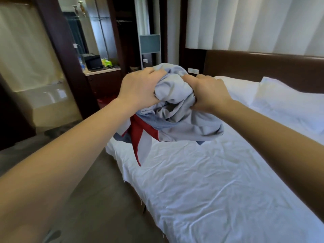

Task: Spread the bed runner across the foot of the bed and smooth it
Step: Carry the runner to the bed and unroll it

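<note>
White crumpled sheet (210, 186) on the bed (149, 199) nearest. Above it, grey-and-red bed runner (177, 111) bunched in a ball, gripped tight by left hand (140, 88) and right hand (208, 95) together. Seemingly at the unfolding step; next, finding edges and shaking open. Beyond, pillows (289, 106), headboard (263, 67).

bed runner (177, 109) | grey-blue with red, bunched | held above white bed (201, 181)

**Legible text: none**

No word, brand, number or sign was readable. The bed runner (177, 109) showed plain colour panels only. The packets (107, 63) on the far counter (103, 70) were too small and blurred to read.
</note>
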`<state>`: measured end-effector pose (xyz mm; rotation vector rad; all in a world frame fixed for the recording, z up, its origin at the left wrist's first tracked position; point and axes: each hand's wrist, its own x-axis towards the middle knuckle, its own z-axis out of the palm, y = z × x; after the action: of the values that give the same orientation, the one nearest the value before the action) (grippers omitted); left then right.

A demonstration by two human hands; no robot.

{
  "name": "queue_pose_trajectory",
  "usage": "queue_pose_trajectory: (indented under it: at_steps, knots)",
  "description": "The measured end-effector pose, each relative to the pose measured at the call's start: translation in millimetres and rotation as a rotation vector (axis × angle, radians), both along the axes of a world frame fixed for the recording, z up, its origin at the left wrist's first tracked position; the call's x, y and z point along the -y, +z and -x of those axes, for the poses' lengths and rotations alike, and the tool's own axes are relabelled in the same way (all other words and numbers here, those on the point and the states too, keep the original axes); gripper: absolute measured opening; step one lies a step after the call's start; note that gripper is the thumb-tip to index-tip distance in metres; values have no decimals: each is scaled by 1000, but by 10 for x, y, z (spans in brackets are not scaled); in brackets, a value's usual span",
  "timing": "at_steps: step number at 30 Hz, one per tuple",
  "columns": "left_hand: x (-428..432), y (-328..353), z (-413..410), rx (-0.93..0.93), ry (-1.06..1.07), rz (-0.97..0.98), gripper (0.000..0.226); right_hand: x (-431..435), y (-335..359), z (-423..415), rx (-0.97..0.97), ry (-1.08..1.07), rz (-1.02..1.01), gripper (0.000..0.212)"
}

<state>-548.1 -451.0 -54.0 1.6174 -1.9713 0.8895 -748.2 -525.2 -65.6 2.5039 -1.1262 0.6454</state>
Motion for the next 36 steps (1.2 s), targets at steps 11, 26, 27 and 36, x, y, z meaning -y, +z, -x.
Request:
queue_pose_trajectory:
  at_steps: [11, 26, 27, 36]
  knots:
    - [1571, -146, -197, -32, -125, 19, 53, 1271, -10, -103, -47, -103, -23, 73]
    - [3211, -154, -261, -33, -286, 2, 49, 2470, -13, -107, -37, -280, -62, 67]
    - [3309, -184, -265, -34, -307, -6, 48, 2518, -39, -115, -36, -300, -69, 67]
    - [4165, -321, -459, -15, -550, -60, 50, 2920, -253, -388, 4, -530, -95, 60]
